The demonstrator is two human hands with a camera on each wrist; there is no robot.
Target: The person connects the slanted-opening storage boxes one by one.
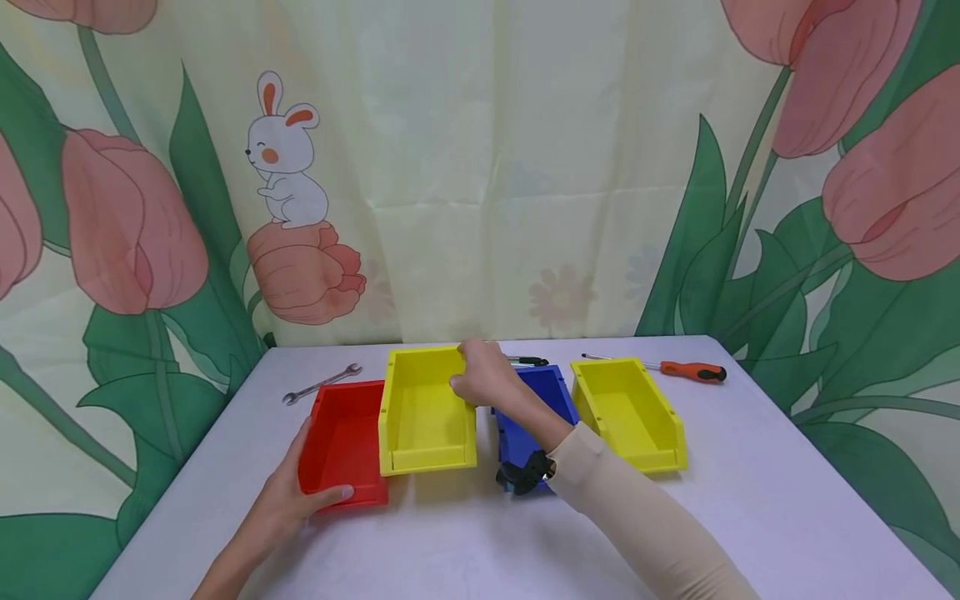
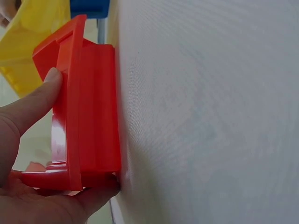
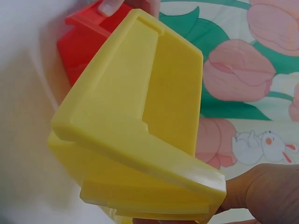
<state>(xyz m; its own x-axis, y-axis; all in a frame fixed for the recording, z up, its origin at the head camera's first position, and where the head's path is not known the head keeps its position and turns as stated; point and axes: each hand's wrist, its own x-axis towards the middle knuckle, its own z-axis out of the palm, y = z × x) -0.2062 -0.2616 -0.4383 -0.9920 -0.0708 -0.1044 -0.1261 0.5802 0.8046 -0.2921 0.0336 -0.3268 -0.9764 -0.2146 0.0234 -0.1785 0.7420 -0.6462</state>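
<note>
My left hand [image 1: 288,498] holds a red open-front bin [image 1: 347,446] at its front left corner. In the left wrist view the thumb lies over the rim of the red bin [image 2: 98,112], with fingers along its side and under its edge. My right hand [image 1: 491,377] grips the right wall of a yellow bin [image 1: 426,408], thumb inside. This bin is raised above the table, just right of the red bin, and no contents show in either one. In the right wrist view the lifted yellow bin [image 3: 175,93] fills the middle, tilted.
A blue bin [image 1: 551,387] stands partly behind my right forearm. Right of it is a second yellow bin [image 1: 630,408]. A wrench [image 1: 322,384] lies at the back left, a black pen [image 1: 528,362] behind the blue bin, and an orange-handled screwdriver [image 1: 693,372] at the back right.
</note>
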